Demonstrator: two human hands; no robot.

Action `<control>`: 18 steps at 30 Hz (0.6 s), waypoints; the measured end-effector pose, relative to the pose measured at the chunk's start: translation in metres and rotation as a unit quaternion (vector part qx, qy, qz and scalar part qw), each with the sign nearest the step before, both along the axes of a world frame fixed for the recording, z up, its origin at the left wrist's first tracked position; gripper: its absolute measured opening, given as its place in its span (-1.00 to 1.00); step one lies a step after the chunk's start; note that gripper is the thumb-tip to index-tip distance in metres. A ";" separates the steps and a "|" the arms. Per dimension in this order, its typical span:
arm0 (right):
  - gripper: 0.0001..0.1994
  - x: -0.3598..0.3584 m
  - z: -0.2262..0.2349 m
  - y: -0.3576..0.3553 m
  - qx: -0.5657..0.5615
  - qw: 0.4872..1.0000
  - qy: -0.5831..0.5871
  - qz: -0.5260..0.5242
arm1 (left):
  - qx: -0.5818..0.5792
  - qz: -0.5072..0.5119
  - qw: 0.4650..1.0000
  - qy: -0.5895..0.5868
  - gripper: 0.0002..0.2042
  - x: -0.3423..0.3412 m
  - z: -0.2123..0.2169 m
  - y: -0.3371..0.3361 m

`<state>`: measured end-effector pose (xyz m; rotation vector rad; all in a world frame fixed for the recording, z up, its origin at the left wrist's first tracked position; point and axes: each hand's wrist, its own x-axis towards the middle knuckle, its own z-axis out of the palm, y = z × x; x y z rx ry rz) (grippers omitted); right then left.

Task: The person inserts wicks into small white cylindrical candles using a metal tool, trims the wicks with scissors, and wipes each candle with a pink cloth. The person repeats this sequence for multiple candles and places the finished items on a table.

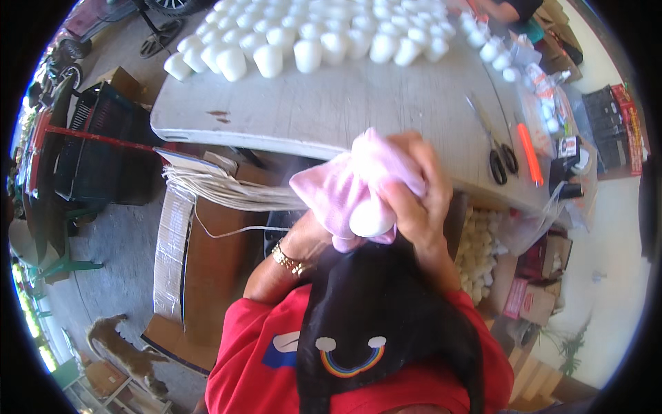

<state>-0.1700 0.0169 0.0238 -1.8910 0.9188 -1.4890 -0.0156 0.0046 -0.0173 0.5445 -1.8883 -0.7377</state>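
A pink cloth [327, 190] is bunched between my two hands, in front of my chest near the table's edge. A smooth white cup-shaped piece [372, 219], perhaps wax, pokes out of its folds. My right hand [420, 193] is closed round the cloth from the right, thumb beside the white piece. From below, my left hand [321, 231] holds the cloth, which covers its fingers; a gold-coloured watch band [286, 260] circles that wrist.
Rows of white cup-shaped pieces [269, 61] stand across the far side of the grey table [276, 110]. Scissors [498, 145] and an orange tool [529, 155] lie on the right. Below are cardboard with white cords [227, 190] and many more white pieces [476, 255]. Another person's arm [500, 10] shows at the far right.
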 end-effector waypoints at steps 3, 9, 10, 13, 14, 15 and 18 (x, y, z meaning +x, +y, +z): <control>-0.78 -0.003 -0.008 -0.003 0.149 0.988 -0.038 -0.009 | 0.218 -0.076 0.972 0.047 -0.58 -0.006 0.000 -0.001; -0.45 -0.016 -0.003 -0.012 0.203 0.959 -0.190 0.064 | 0.370 -0.009 0.908 0.195 -0.36 -0.012 0.001 -0.016; -0.39 -0.014 -0.001 -0.008 0.189 0.962 -0.183 0.080 | 0.485 -0.009 0.828 0.282 -0.33 -0.013 0.000 -0.017; -0.52 -0.001 -0.003 -0.001 -0.059 0.985 0.160 -0.022 | 0.385 0.000 0.917 0.104 -0.54 -0.011 -0.003 -0.023; -0.50 0.012 -0.007 -0.002 -0.094 0.990 0.088 -0.058 | 0.332 0.013 0.943 0.023 -0.60 -0.010 -0.003 -0.027; -0.51 0.015 -0.009 -0.001 -0.111 0.987 0.090 -0.078 | 0.117 0.093 0.985 -0.084 -0.68 -0.007 -0.004 -0.022; -0.47 0.027 -0.016 -0.001 -0.131 0.986 0.035 -0.092 | 0.320 0.026 0.943 0.087 -0.68 -0.001 -0.004 -0.017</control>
